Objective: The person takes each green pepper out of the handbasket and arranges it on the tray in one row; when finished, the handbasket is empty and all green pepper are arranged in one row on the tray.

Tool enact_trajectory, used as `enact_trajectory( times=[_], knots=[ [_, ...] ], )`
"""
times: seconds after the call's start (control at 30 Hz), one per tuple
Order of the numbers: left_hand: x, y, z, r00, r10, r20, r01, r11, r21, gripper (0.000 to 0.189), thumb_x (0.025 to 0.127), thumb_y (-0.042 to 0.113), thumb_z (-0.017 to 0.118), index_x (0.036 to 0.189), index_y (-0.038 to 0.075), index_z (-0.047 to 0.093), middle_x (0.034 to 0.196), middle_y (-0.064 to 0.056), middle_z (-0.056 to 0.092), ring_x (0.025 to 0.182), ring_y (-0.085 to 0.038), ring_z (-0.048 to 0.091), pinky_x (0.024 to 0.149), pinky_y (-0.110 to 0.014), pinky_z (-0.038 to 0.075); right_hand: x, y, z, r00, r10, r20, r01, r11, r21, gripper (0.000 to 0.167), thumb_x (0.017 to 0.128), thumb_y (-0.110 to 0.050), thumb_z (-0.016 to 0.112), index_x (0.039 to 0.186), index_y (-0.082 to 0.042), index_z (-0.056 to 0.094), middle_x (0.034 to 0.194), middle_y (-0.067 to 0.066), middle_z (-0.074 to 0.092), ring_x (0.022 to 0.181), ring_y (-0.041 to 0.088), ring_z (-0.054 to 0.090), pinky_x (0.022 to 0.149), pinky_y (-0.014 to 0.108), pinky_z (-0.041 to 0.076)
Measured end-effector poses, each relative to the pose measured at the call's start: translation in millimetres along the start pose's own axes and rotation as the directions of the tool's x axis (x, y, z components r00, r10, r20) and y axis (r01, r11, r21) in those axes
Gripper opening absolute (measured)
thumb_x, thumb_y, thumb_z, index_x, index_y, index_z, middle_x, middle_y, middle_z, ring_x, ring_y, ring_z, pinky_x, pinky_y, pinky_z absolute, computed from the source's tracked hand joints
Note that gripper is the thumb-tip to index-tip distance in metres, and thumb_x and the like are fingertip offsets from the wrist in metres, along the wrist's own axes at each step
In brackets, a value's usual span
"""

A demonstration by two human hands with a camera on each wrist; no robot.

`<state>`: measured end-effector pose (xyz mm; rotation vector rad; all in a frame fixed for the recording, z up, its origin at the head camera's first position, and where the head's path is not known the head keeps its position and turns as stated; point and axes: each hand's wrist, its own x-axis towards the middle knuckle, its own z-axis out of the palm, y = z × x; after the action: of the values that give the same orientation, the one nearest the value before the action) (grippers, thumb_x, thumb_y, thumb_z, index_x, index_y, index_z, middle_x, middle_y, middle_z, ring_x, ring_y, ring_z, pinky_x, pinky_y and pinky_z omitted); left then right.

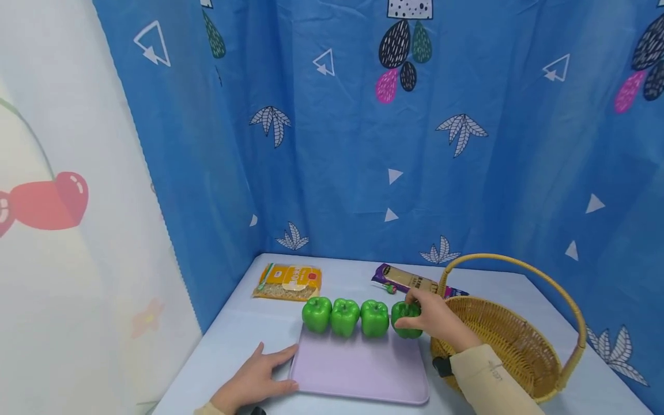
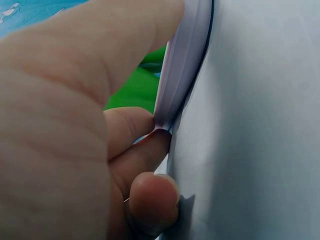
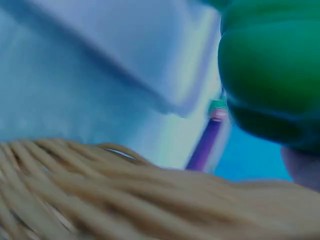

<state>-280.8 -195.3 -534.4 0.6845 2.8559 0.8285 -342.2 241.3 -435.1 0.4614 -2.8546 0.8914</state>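
My right hand (image 1: 438, 318) holds a green bell pepper (image 1: 403, 314) between thumb and fingers, over the far right corner of a pale lilac tray (image 1: 360, 369). That pepper (image 3: 275, 65) fills the upper right of the right wrist view. To its left, three more green bell peppers (image 1: 344, 317) line the tray's far edge in a row. At the tray's left side my left hand (image 1: 256, 374) lies with thumb and index finger spread, fingertips against the rim. The left wrist view shows those fingers (image 2: 135, 125) right at the tray's edge (image 2: 185, 60).
Close to the right forearm stands a wicker basket (image 1: 498, 323) with a tall arched handle. A yellow food packet (image 1: 290, 282) lies at the back left. Behind the peppers are a purple packet (image 1: 415, 280) and a small green-and-red item (image 1: 390, 288). A blue curtain (image 1: 353, 173) hangs behind the table.
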Motion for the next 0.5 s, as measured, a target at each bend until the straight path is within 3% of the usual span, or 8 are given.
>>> enact_trajectory(
  times=[0.2,0.5],
  knots=[
    [1.4,1.3,2.0,1.0,-0.007,0.017,0.007,1.0,0.003,0.093,0.084,0.078,0.063,0.153,0.018,0.05,0.151,-0.001,0.057,0.139,-0.034,0.055,0.117,-0.08,0.011,8.2,11,16,0.997,0.034,0.069,-0.031,0.999,-0.045,0.051,0.073,-0.041,0.093,0.101,-0.015,0.061,0.091,-0.001,0.06,0.08,0.016,0.052,0.069,0.032,0.051],
    [1.6,3.4,-2.3,0.999,-0.028,0.02,0.029,1.0,-0.003,0.091,0.084,0.075,0.066,0.153,0.017,0.05,0.151,-0.002,0.057,0.139,-0.034,0.055,0.118,-0.079,0.01,14.6,12,21,0.996,0.052,0.066,-0.047,0.995,-0.085,0.052,0.076,-0.044,0.09,0.11,-0.014,0.064,0.096,-0.001,0.067,0.085,0.014,0.059,0.079,0.039,0.061]
  ],
)
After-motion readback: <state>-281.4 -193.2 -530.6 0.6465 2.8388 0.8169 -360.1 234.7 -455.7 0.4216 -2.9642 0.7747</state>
